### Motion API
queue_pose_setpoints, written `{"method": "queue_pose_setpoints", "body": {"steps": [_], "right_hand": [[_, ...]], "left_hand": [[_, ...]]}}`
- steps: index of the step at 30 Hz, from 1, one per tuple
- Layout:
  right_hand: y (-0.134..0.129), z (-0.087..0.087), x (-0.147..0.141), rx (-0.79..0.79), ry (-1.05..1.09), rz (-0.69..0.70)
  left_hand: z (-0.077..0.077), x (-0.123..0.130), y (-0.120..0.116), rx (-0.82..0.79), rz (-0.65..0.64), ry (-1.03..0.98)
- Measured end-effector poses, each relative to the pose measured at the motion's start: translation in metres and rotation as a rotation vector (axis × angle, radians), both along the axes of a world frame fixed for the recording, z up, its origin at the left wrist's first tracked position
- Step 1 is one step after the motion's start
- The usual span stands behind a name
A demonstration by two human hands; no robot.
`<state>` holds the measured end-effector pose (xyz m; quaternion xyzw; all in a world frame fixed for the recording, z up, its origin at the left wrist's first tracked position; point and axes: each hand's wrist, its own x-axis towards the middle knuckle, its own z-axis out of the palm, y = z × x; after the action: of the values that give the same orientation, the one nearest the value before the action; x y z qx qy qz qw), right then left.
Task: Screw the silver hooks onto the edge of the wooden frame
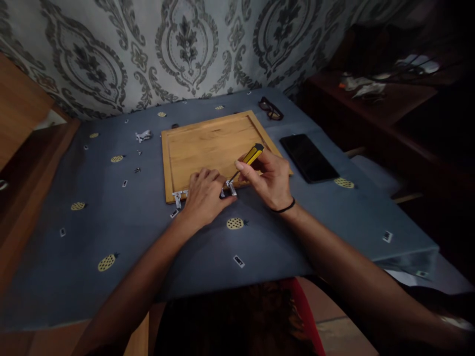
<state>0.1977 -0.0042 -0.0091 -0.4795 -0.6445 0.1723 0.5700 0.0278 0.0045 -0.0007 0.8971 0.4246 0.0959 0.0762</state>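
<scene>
A wooden cabinet door (208,148) with a raised frame lies on the cloth-covered table. At its near edge are two metal cabinet hinges, the left hinge (178,199) and the right hinge (230,188). My left hand (206,198) rests over that edge, fingers curled on the wood, with thumb and forefinger closed about the right hinge; their exact contact is partly hidden. In my right hand (270,180) is a yellow-and-black screwdriver (253,155), pinched by the handle and tilted. Its tip meets the right hinge.
Another loose hinge (144,135) lies left of the door, with small screws (137,170) nearer me. To the right are a black phone (308,158) and dark-framed glasses (270,109). A patterned wall (185,49) stands behind the blue tablecloth (148,242).
</scene>
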Motion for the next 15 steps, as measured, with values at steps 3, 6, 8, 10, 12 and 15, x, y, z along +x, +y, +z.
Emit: {"method": "queue_pose_setpoints", "body": {"steps": [3, 6, 8, 10, 12, 15], "right_hand": [[-0.0025, 0.0026, -0.0011, 0.032, 0.082, -0.036], [-0.0023, 0.0044, -0.0006, 0.046, 0.111, -0.065], [-0.0009, 0.0045, 0.0002, 0.057, 0.077, -0.053], [0.0007, 0.0038, 0.0010, 0.070, 0.025, -0.046], [0.0019, 0.0024, 0.0015, 0.074, -0.025, -0.055], [0.0028, -0.0002, 0.0025, 0.070, -0.066, -0.070]], "left_hand": [[0.0014, 0.0005, -0.0005, -0.002, 0.008, 0.005], [0.0024, 0.0008, -0.0010, -0.006, 0.007, 0.002], [0.0027, 0.0008, -0.0011, -0.002, 0.012, 0.002], [0.0025, 0.0007, -0.0011, 0.003, 0.015, 0.006], [0.0019, 0.0005, -0.0010, 0.007, 0.012, 0.010], [0.0010, 0.0007, -0.0010, 0.013, 0.006, 0.010]]}}
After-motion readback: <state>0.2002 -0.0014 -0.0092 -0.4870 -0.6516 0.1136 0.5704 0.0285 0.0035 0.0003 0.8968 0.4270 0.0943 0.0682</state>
